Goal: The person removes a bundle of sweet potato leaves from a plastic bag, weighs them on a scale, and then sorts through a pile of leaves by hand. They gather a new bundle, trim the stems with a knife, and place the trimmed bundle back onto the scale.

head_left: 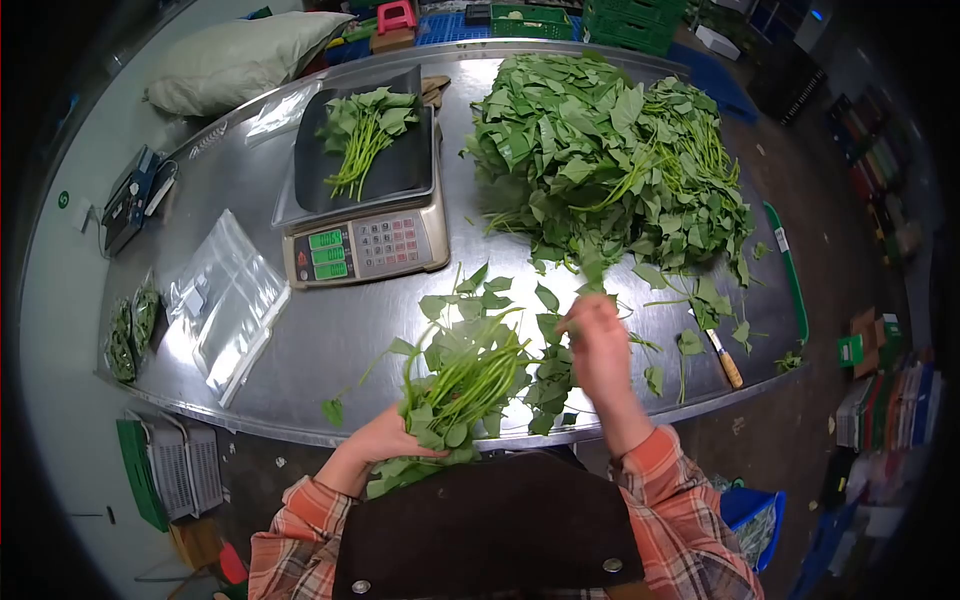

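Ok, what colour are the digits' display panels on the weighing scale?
Green, lit, on the weighing scale front panel; the head view shows them clearly, beside grey number keys.

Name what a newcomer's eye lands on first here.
First the big heap of leafy greens at the far right of the steel table. Next, the scale left of it, a small bunch on its tray. Nearest, the left hand grips a bundle of greens while the right hand pinches a stem.

Produce packing room — commercial premises.
Steel table (330,340) bearing a digital scale (365,245), clear bags (225,300) and bulk leafy greens (610,160); green crates (635,20) stacked behind.
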Tool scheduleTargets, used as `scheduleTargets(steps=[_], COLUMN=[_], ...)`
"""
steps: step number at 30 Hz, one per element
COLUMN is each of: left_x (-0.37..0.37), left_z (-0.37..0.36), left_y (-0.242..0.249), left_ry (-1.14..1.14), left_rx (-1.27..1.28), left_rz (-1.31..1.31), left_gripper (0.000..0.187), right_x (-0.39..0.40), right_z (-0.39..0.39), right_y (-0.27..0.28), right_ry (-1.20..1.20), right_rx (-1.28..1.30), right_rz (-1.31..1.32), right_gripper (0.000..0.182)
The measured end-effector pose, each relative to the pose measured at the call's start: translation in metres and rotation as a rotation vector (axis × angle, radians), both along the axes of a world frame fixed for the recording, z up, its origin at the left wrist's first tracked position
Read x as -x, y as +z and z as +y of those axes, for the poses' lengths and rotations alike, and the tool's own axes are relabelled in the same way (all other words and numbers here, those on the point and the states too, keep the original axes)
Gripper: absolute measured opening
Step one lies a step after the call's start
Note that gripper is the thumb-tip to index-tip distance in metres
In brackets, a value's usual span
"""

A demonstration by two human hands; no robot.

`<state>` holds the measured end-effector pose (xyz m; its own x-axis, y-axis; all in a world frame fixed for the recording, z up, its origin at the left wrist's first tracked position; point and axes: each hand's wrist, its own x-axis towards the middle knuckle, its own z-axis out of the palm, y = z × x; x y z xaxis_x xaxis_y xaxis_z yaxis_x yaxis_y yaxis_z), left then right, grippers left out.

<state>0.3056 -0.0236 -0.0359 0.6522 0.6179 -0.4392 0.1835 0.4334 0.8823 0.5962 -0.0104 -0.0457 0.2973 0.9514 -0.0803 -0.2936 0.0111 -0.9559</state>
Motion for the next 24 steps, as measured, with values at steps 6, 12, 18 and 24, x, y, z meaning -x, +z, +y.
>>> scheduleTargets(steps=[6,12,18,24], left_x=[0.019,0.045,0.051,0.022], left_z=[0.000,0.019,0.040,0.073], left_y=[-0.004,-0.051,-0.030,-0.036], left_ry=[0.023,-0.079,-0.336,-0.861], left_rx=[0.180,0.105,0.078,0.268], left_rz=[0.159,-0.035,0.082,0.174], left_gripper=[0.064,0.064,0.057,0.058], right_x=[-0.046,-0.016,-0.046,-0.022], right_z=[0.010,0.006,0.013,0.018], right_y=[0.017,0.017,0.008,0.028], right_ry=[0.375,1.116,0.747,0.558], right_rx=[0.124,0.252,0.364,-0.109], right_rz=[-0.068,0.057,-0.351,-1.155], right_gripper=[0.062,0.056,0.029,0.076])
